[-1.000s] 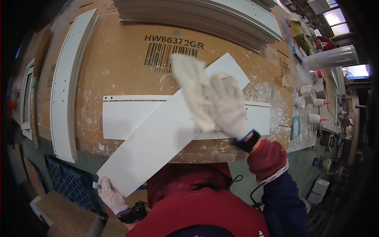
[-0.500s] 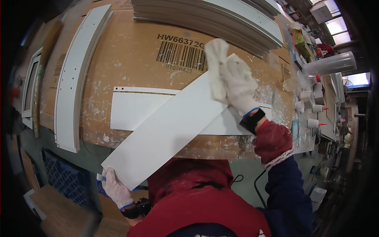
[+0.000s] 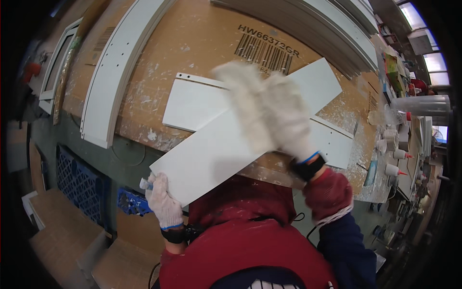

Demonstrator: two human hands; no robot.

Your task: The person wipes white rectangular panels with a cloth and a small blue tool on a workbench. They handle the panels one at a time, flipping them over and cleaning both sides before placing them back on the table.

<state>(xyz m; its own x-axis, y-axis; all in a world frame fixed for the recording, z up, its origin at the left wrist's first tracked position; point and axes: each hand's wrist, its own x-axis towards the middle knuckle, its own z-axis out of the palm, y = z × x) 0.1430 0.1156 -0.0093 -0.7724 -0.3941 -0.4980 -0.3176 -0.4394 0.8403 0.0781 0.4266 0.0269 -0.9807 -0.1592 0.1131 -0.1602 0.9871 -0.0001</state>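
A long white panel [image 3: 207,154] lies slantwise across the cardboard-covered bench [image 3: 192,43]. My left hand [image 3: 163,204], in a white glove, grips its near lower end. My right hand [image 3: 284,115], also gloved, presses a whitish cloth [image 3: 240,96] flat on the panel's middle; both are blurred by motion. Under the slanted panel lies a second white panel [image 3: 192,103] with small holes along its edge, running left to right.
A long curved white board [image 3: 113,72] lies at the left of the bench. A stack of grey-white boards [image 3: 327,29] sits at the back. Small bottles with red tips [image 3: 394,154] stand at the right edge. A blue crate [image 3: 79,180] is under the bench.
My right hand with the cloth has slid back down the slanted panel from its far end toward the middle. The left hand keeps its hold on the near end.
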